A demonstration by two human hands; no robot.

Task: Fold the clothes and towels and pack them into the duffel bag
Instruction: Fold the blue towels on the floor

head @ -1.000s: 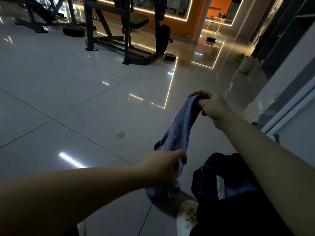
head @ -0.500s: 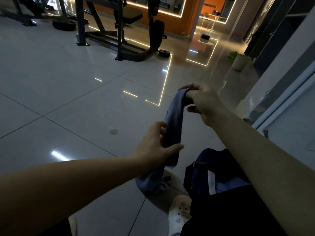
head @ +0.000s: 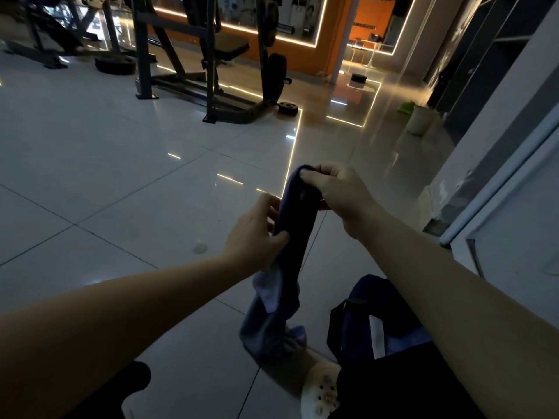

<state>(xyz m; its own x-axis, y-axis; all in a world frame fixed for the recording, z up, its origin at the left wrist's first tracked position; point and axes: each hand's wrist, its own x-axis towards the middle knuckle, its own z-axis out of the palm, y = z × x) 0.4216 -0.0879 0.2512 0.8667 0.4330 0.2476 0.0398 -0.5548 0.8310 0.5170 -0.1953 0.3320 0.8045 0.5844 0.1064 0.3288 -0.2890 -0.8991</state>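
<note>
The blue towel hangs as a long, bunched strip — dark above, paler at its crumpled foot near the floor. The right hand pinches its top; the left hand grips its middle, left of the open dark duffel bag.

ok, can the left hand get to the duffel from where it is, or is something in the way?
Probably yes, but not freely. The left hand is gripping the blue cloth, which hangs between it and the duffel. The bag sits low to the right, partly under the right forearm. It would likely need to let go first.
</note>
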